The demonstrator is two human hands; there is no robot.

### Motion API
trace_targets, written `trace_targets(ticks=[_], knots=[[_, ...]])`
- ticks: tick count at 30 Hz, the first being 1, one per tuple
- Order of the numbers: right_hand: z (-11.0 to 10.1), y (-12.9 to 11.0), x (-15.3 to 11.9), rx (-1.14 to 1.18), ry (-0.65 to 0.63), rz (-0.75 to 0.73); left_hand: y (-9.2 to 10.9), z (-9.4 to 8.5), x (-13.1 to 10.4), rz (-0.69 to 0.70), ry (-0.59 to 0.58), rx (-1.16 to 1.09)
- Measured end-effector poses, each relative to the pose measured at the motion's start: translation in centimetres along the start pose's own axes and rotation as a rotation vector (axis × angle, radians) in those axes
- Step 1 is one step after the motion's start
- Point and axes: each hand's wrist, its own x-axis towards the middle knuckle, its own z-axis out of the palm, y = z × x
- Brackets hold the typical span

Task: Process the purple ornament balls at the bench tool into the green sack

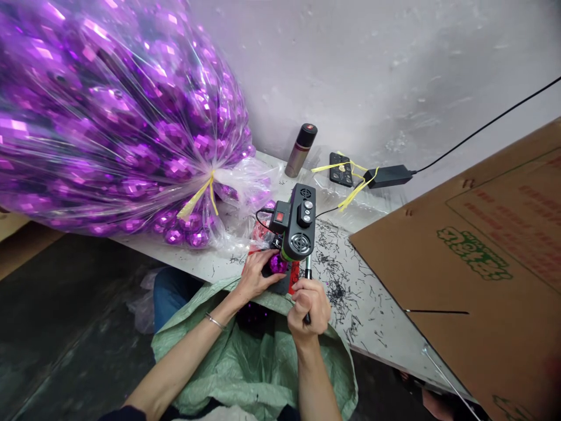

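Observation:
A small black bench drill press [300,222] with two round vents stands at the table's front edge. Under its head sits a purple faceted ball [277,264]. My left hand [258,273] has thumb and fingers closed round that ball from the left. My right hand [309,306] is wrapped round the black grip of the drill press lever [308,270], to the right of the ball. Below both hands a green woven sack [258,383] gapes open across my lap, with a few purple glints in its dark inside. The drill tip is hidden by the head.
A big clear bag of purple balls [131,134], tied with yellow ribbon, fills the left. Behind stand a spray can [301,150], a black phone-like device [340,169] and a power adapter [389,176]. Black shavings litter the white table [372,292]. A cardboard box [473,251] leans in from the right.

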Motion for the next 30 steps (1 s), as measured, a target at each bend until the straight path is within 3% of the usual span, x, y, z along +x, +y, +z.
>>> trace_targets(ticks=[9, 23, 26, 30], knots=[[1.8, 1.0, -2.4, 0.018, 0.137, -0.005, 0.1, -0.1, 0.1, 0.0, -0.012, 0.016], [1.9, 1.9, -3.2, -0.01, 0.074, -0.064, 0.0, 0.0, 0.0, -0.005, -0.01, -0.003], [1.6, 1.4, -2.6, 0.0, 0.073, -0.056, 0.0, 0.0, 0.2, -0.027, -0.028, -0.01], [0.6, -0.3, 0.5, 0.045, 0.098, 0.075, 0.1, -0.3, 0.4, -0.017, -0.037, -0.04]])
